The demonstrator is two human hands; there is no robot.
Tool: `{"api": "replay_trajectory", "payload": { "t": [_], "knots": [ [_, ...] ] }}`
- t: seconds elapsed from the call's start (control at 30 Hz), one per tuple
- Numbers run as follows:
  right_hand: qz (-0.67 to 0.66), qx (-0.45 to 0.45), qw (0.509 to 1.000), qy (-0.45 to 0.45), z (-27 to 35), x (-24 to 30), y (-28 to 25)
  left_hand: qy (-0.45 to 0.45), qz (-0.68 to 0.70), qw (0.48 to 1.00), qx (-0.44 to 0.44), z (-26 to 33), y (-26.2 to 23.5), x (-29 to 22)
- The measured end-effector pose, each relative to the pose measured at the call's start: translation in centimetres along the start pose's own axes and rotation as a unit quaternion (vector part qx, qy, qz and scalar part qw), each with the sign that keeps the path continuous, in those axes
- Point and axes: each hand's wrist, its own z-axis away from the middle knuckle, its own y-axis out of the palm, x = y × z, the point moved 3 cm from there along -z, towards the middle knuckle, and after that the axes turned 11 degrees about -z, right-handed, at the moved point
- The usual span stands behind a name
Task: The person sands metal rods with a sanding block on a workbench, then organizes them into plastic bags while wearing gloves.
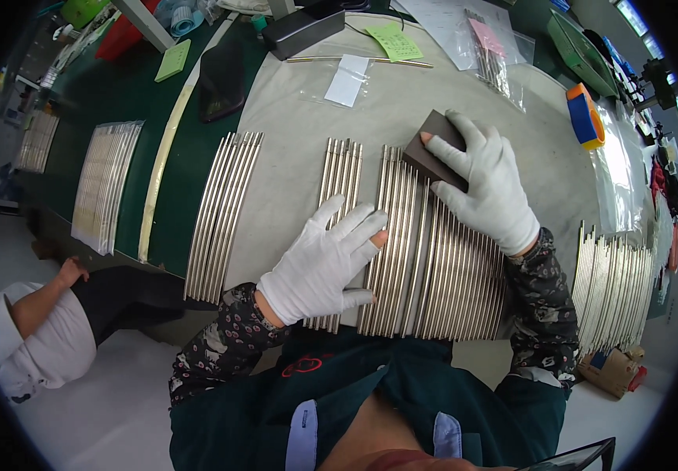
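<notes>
In a white glove with bare fingertips showing, my right hand (486, 177) grips a dark brown rectangular block (436, 141). The block rests at the far ends of a wide row of thin silvery metal rods (460, 275). My left hand (325, 255), gloved the same way, lies spread over a narrower group of rods (340, 169); its fingertips reach the rods beside that group (390, 212). A gap separates these from the wide row, with one or two rods lying in it. Part of the rods is hidden under both hands.
Another bundle of rods (223, 220) lies at the left, and more rods (614, 290) at the right. Bagged rods (107, 184) are on the green surface. A black case (303, 30), an orange-and-blue tape roll (585, 116) and a green basket (581, 55) stand farther back. A person (48, 334) sits at left.
</notes>
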Motion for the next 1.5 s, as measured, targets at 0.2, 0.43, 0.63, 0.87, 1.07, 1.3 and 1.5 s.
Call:
{"api": "replay_trajectory", "payload": {
  "t": [0.2, 0.43, 0.63, 0.87, 1.07, 1.3, 1.5],
  "knots": [
    [-0.041, 0.046, 0.996, -0.067, -2.3, -0.2, 1.8, 0.005, 0.002, 1.000, 0.007, 0.1, 0.4, 0.1],
    [-0.090, 0.063, 0.988, -0.108, -3.9, -0.2, 3.5, 0.003, 0.002, 1.000, 0.016, 0.0, 0.1, 0.5],
    [-0.088, 0.036, 0.989, -0.116, -3.2, -0.9, 3.5, 0.005, 0.010, 1.000, 0.012, 0.1, 0.2, 0.3],
    [-0.088, 0.058, 0.987, -0.125, -3.3, -1.0, 3.0, -0.005, 0.013, 1.000, 0.003, 0.1, 0.2, 0.1],
    [-0.069, 0.061, 0.986, -0.136, -3.3, -0.7, 2.3, -0.005, 0.011, 1.000, 0.005, 0.2, 0.1, 0.3],
    [-0.102, 0.040, 0.989, -0.095, -2.8, -0.2, 2.3, -0.002, 0.016, 1.000, 0.000, -0.2, -0.3, 0.2],
    [-0.008, -0.039, 0.997, 0.065, 4.1, -4.9, -3.3, -0.007, 0.015, 1.000, -0.006, 0.1, 0.2, 0.3]
  ]
}}
